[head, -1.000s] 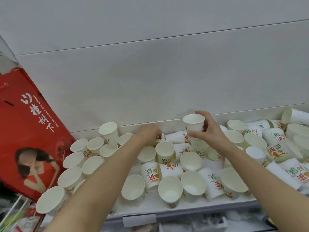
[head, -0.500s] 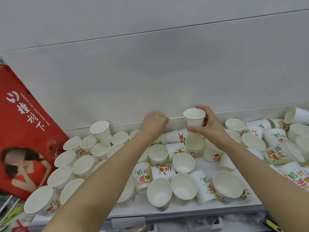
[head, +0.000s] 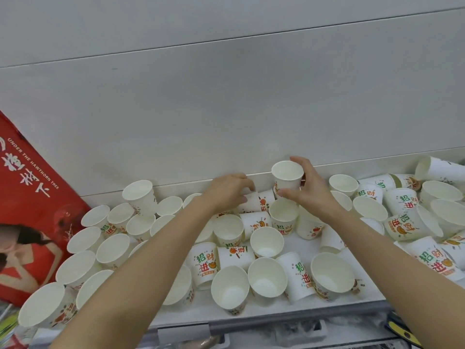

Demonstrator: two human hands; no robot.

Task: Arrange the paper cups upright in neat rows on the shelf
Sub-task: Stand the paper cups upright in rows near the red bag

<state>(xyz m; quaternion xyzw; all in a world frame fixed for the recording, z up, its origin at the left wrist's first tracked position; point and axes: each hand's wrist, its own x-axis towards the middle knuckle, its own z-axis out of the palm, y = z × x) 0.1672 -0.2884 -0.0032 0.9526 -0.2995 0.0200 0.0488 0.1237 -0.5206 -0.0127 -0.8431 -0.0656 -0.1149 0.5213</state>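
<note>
Many white paper cups with green and orange print crowd the white shelf (head: pixel 364 304); some stand upright, others lie tipped. My right hand (head: pixel 310 190) holds one upright cup (head: pixel 286 173) by its side, raised near the back wall. My left hand (head: pixel 227 191) reaches to the back of the shelf, and its fingers rest on a cup lying on its side (head: pixel 253 202). Upright cups (head: pixel 139 197) cluster at the left; tipped cups (head: pixel 400 202) pile up at the right.
A red printed carton (head: pixel 30 205) leans at the shelf's left end. A grey-white back wall (head: pixel 226 109) rises right behind the cups. A price-tag holder (head: pixel 183 333) sits on the shelf's front lip, with packaged goods below.
The view has shifted, so the shelf sits lower and further left in frame. My right hand keeps the cup raised. My left hand has moved right, onto the lying cup beside it.
</note>
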